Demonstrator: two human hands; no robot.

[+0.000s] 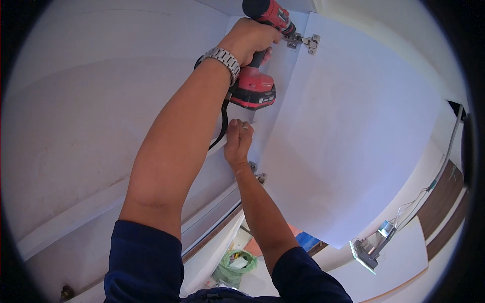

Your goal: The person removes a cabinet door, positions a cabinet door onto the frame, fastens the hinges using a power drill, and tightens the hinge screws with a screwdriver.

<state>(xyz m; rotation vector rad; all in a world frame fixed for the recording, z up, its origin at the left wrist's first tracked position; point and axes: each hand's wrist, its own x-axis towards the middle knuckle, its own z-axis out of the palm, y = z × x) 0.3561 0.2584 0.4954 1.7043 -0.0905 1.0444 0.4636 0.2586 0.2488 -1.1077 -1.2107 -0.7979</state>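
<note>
My left hand point(250, 40), with a metal watch on its wrist, is wrapped round the grip of a red and black cordless drill point(256, 86). The drill's nose points at an upper metal cabinet hinge point(302, 41), which joins the cabinet side to a white door point(353, 126). Whether the bit touches a screw is hidden. Lower down, my right hand point(239, 141) is closed against the front edge of a white shelf point(76, 217); what its curled fingers hold cannot be made out. Just below the right wrist sits a lower hinge point(258, 172).
A black strap point(222, 123) hangs below the drill. Under the cabinet stand a green plastic bag point(232, 267) with items in it and a white surface. To the right, a light fixture point(366, 252) hangs on loose wires near a flexible conduit point(447, 146).
</note>
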